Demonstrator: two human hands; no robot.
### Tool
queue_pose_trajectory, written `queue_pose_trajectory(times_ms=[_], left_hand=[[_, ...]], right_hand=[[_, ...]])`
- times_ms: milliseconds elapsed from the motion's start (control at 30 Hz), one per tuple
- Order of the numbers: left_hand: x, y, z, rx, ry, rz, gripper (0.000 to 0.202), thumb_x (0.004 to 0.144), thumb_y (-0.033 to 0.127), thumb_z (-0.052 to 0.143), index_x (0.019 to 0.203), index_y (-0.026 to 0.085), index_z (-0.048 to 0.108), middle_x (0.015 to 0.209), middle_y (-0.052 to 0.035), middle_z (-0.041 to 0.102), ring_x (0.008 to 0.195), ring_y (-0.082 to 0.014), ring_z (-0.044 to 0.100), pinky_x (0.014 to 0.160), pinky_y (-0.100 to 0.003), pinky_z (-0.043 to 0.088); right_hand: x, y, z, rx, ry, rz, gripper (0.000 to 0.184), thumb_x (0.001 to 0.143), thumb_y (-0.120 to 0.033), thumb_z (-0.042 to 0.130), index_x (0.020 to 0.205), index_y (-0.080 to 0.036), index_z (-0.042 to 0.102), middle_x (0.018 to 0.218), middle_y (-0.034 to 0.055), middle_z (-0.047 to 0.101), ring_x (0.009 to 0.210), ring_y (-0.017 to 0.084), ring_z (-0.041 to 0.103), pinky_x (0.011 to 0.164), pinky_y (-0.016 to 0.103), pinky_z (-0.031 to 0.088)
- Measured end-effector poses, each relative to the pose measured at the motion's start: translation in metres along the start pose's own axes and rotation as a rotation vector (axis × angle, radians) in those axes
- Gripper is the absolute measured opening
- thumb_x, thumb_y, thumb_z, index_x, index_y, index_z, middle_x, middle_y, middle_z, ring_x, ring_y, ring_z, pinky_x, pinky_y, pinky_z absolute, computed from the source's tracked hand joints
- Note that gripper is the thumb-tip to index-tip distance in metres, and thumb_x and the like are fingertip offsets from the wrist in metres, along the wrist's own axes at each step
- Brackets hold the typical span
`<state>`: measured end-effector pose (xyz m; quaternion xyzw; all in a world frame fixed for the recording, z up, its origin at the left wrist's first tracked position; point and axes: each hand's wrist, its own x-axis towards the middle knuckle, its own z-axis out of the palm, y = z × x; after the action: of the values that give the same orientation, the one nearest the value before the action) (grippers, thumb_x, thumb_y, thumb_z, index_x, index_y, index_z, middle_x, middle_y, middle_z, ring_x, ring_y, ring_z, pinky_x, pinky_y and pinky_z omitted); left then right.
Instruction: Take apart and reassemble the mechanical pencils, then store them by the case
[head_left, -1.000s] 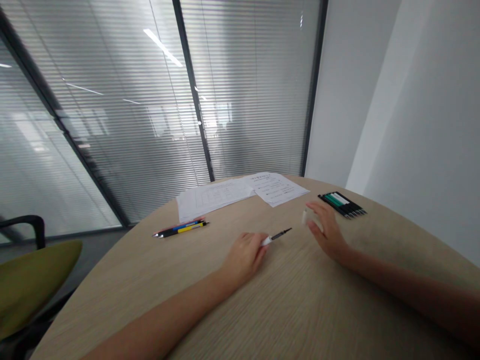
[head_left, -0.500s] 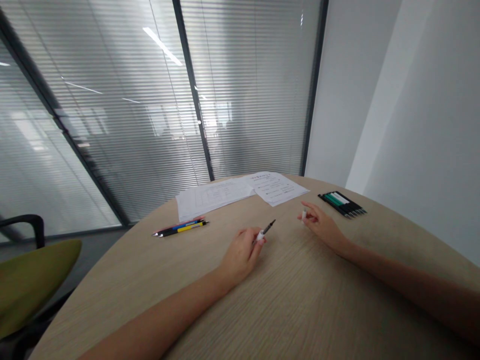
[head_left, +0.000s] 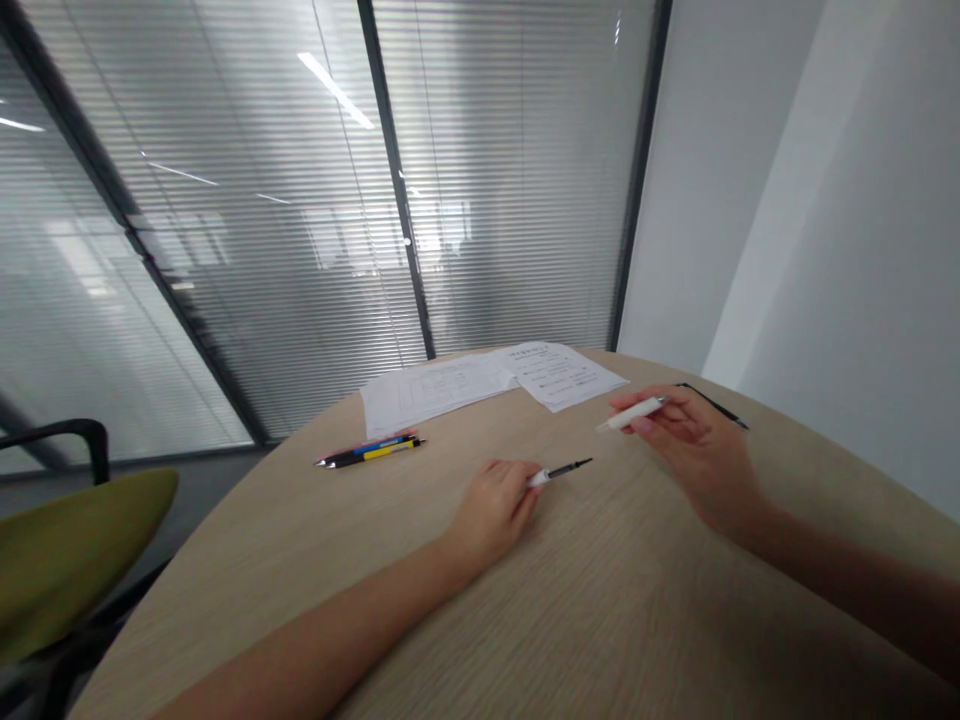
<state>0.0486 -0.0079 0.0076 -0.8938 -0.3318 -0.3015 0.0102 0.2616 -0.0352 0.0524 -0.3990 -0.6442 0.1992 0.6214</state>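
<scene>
My left hand rests on the round wooden table, closed on a thin pen part with a white grip and a black tip pointing right. My right hand is raised a little above the table, fingers pinched on a white pen barrel that points left toward the other piece. The two pieces are apart. A row of dark pens lies behind my right hand, mostly hidden by it.
Several pens, blue, yellow and black, lie at the table's left. Two printed paper sheets lie at the far edge. A yellow-green chair stands at the left. Glass walls with blinds lie behind; a white wall is at the right.
My right hand has lifted off the table with the white barrel and now covers the row of dark pens. My left hand tilted its pen part up, then lowered it level again.
</scene>
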Motion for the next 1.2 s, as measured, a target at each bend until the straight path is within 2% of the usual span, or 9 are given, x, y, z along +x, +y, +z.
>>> queue_pose_trajectory(times_ms=[300, 567, 933, 1200], left_hand=[[0.000, 0.000, 0.000, -0.003, -0.030, -0.023, 0.014, 0.082, 0.019, 0.036, 0.090, 0.016, 0.047, 0.082, -0.0058, 0.060, 0.078, -0.0164, 0.055, 0.073, -0.032, 0.041], [0.000, 0.001, -0.001, -0.012, -0.026, -0.029, 0.015, 0.081, 0.019, 0.037, 0.091, 0.017, 0.047, 0.082, -0.0058, 0.060, 0.079, -0.0167, 0.055, 0.073, -0.032, 0.041], [-0.001, 0.001, 0.000, -0.002, -0.040, 0.023, 0.015, 0.082, 0.020, 0.036, 0.091, 0.016, 0.047, 0.080, -0.0058, 0.060, 0.077, -0.0163, 0.055, 0.071, -0.031, 0.041], [-0.001, 0.001, 0.000, 0.009, -0.015, 0.063, 0.015, 0.082, 0.020, 0.037, 0.091, 0.016, 0.048, 0.079, -0.0054, 0.059, 0.076, -0.0158, 0.054, 0.070, -0.030, 0.042]], right_hand=[[-0.010, -0.006, 0.004, -0.014, -0.045, -0.076, 0.011, 0.074, -0.025, 0.054, 0.085, -0.023, 0.052, 0.085, 0.0022, 0.063, 0.077, 0.014, 0.060, 0.069, 0.030, 0.051], [-0.013, -0.014, 0.005, -0.047, -0.025, -0.096, 0.011, 0.073, -0.029, 0.054, 0.082, -0.023, 0.053, 0.081, 0.0027, 0.064, 0.071, 0.015, 0.061, 0.064, 0.030, 0.052], [-0.017, -0.011, 0.009, -0.076, -0.114, -0.168, 0.011, 0.073, -0.029, 0.053, 0.082, -0.023, 0.053, 0.080, 0.0028, 0.062, 0.075, 0.015, 0.060, 0.066, 0.028, 0.052], [-0.022, -0.006, 0.009, -0.121, -0.129, -0.221, 0.011, 0.074, -0.028, 0.053, 0.083, -0.023, 0.055, 0.082, 0.0034, 0.062, 0.077, 0.016, 0.059, 0.067, 0.030, 0.052]])
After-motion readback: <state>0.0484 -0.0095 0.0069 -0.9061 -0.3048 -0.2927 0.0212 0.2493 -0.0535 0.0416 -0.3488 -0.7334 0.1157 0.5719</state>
